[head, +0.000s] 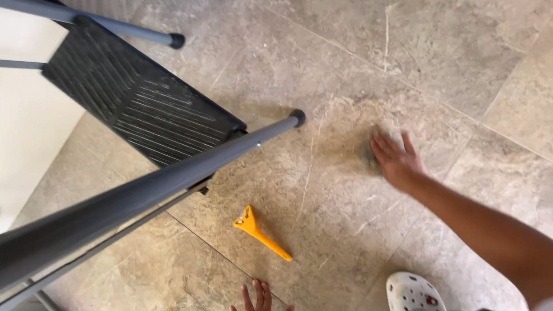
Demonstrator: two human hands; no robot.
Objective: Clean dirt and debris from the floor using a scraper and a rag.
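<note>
We look straight down on a grey-brown stone tile floor [438, 52], mottled, scuffed with pale scratch marks and crossed by thin grout lines.

Our right hand [396, 160] reaches out from the lower right, arm extended, palm down and flat on the floor with fingers together. It presses on a small grey pad or cloth [370, 154], mostly hidden under the fingers and blurred; we cannot tell its exact kind. The hand is flattened over it rather than clenched. The tile around it carries a lighter, dusty, smeared patch.

Our left hand [257, 298] shows only at the bottom edge: a few fingertips, spread and resting on the tile, holding nothing that we can see.

An orange plastic scraper with a wide head and tapering handle [260, 231] lies on the floor, untouched, between the two hands. It sits just above the left fingertips and well apart from the right hand, handle pointing lower right.

A dark grey metal stepladder with a black ribbed plastic tread [138, 98] fills the upper left, its tubular legs ending in black rubber caps. One leg's foot stands near the smeared patch.

A white perforated clog [412, 292] sits at the bottom right. A pale wall [23, 138] edges the left side.
</note>
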